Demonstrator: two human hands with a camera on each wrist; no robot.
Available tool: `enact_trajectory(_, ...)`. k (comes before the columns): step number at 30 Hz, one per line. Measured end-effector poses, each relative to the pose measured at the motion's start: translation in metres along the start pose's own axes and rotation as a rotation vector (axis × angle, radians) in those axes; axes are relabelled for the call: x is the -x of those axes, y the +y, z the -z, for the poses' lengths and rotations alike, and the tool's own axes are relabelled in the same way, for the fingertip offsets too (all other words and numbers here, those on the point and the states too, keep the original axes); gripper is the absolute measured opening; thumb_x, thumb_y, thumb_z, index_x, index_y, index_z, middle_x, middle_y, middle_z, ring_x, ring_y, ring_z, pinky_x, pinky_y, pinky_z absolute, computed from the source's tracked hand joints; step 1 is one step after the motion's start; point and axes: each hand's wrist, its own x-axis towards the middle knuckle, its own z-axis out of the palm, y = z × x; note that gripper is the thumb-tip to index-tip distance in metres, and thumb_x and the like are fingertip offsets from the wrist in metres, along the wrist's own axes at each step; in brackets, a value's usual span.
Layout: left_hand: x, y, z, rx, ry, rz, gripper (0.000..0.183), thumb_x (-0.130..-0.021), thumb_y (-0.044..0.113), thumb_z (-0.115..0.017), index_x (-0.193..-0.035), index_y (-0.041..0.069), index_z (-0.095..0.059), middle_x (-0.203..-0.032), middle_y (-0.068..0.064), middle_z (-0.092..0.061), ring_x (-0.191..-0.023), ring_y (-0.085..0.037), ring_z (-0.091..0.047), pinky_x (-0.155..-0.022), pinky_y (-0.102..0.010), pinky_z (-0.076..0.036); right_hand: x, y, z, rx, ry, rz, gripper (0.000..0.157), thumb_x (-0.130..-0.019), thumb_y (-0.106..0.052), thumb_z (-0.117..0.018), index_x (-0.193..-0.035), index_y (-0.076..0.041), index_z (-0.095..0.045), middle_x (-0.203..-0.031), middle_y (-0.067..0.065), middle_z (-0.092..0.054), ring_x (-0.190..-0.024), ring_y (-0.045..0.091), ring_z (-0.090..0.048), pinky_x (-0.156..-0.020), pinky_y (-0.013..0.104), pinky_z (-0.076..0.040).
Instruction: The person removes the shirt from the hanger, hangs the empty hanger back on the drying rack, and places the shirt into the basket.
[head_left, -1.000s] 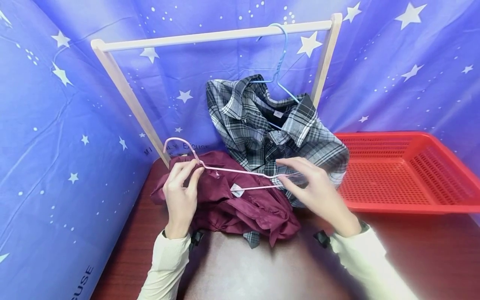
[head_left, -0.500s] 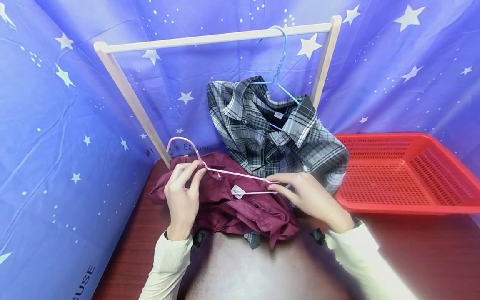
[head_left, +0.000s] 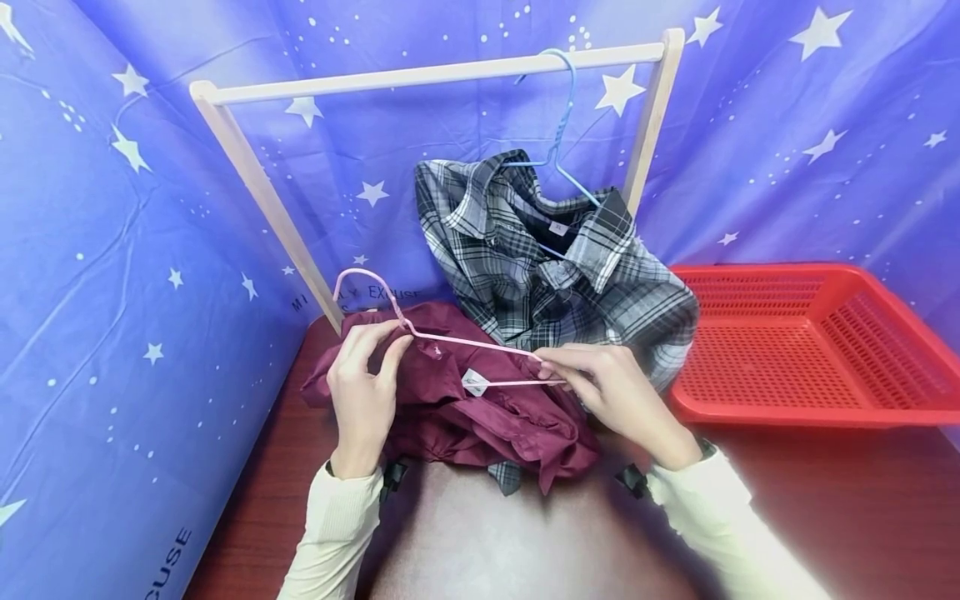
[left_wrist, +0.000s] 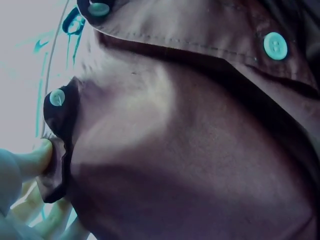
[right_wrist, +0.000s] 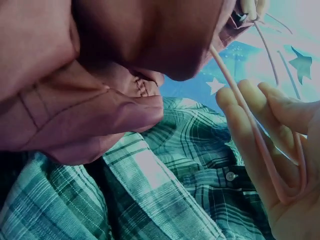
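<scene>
A maroon shirt (head_left: pixel 450 425) lies bunched at the middle of the table. Its buttoned front (left_wrist: pixel 175 125) fills most of the left wrist view. Over it is a pink clothes hanger (head_left: pixel 476 342), its hook up to the left and its left part inside the shirt. My left hand (head_left: pixel 365 400) pinches the hanger just below the hook, together with the shirt's edge (left_wrist: pixel 56 175). Thumb and fingers of my right hand (head_left: pixel 618 387) hold the hanger's right end, which in the right wrist view runs as a pink loop (right_wrist: pixel 285 197) across the palm.
Behind stands a wooden rack (head_left: pixel 442 73). A grey plaid shirt (head_left: pixel 487 258) hangs from it on a blue hanger (head_left: pixel 564 125). To the right is a red perforated basket (head_left: pixel 825 412). A blue star-printed curtain (head_left: pixel 90 275) surrounds the brown table (head_left: pixel 480 542).
My right hand has moved left and closed its thumb and fingers on the hanger's right end. The left hand has kept its pinch, and the shirt has hardly moved.
</scene>
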Motion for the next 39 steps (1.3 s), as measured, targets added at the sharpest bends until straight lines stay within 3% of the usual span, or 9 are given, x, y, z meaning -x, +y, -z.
enact_trajectory(8,0.001,-0.003,-0.001,-0.009,-0.021,-0.012,0.015,-0.086,0.011,-0.076,-0.101,0.007,-0.076,-0.094,-0.007,-0.072,-0.092,-0.02,-0.067,-0.085,-0.028,-0.046,0.005,0.003,0.001,-0.038,0.017,-0.012,0.031,-0.087,0.001,-0.07,-0.116,-0.009,-0.074,-0.095,-0.004,-0.076,-0.08,0.005,-0.07,-0.073,0.01,-0.049)
enact_trajectory(22,0.002,-0.004,0.0,-0.048,-0.086,-0.003,0.015,-0.088,0.015,-0.074,-0.102,0.011,-0.076,-0.098,-0.004,-0.072,-0.096,-0.018,-0.067,-0.085,-0.029,-0.046,0.015,0.01,0.007,-0.069,0.047,-0.017,0.032,-0.084,0.007,-0.07,-0.114,-0.003,-0.073,-0.094,0.0,-0.077,-0.083,0.011,-0.072,-0.079,0.012,-0.05)
enact_trajectory(34,0.003,-0.01,0.006,-0.073,-0.095,0.002,0.015,-0.088,0.015,-0.074,-0.102,0.011,-0.076,-0.097,-0.004,-0.072,-0.095,-0.019,-0.068,-0.084,-0.029,-0.046,0.021,0.014,0.013,-0.145,0.044,-0.039,0.036,-0.083,0.013,-0.067,-0.117,0.0,-0.071,-0.09,0.005,-0.076,-0.068,0.013,-0.07,-0.065,0.014,-0.053)
enact_trajectory(39,0.003,-0.013,0.009,-0.077,-0.097,0.001,0.015,-0.087,0.014,-0.074,-0.102,0.01,-0.075,-0.098,-0.004,-0.072,-0.095,-0.019,-0.068,-0.083,-0.028,-0.045,0.023,0.015,0.016,-0.192,0.044,-0.06,0.036,-0.083,0.016,-0.065,-0.116,0.003,-0.07,-0.09,0.007,-0.075,-0.072,0.014,-0.071,-0.063,0.02,-0.056)
